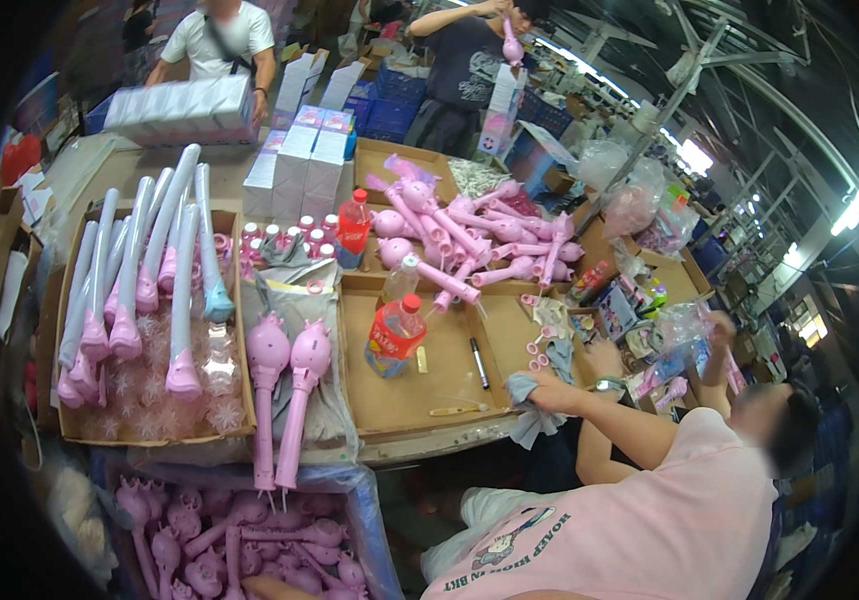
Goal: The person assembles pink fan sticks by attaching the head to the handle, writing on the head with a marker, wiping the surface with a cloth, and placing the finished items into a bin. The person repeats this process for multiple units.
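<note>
At the lower edge a strip of skin shows, probably my right hand (277,589), among pink wand toys (249,535) in a blue-lined crate (377,520). Its fingers are hidden, so what they hold cannot be made out. My left hand is out of view. Just beyond the crate, two pink wands (269,375) lie side by side on a grey cloth (334,425), heads away from me and thin wires at the near ends. To their left, a cardboard tray (154,440) holds white tubes with pink ends (129,270) and clear star-shaped pieces (149,375).
A co-worker in a pink shirt (629,510) sits at right, one hand holding a grey cloth (526,425). Red-capped bottles (396,335) stand mid-table. Pink wands (469,235) pile up beyond them. White boxes (299,160) stand farther back, near two other people.
</note>
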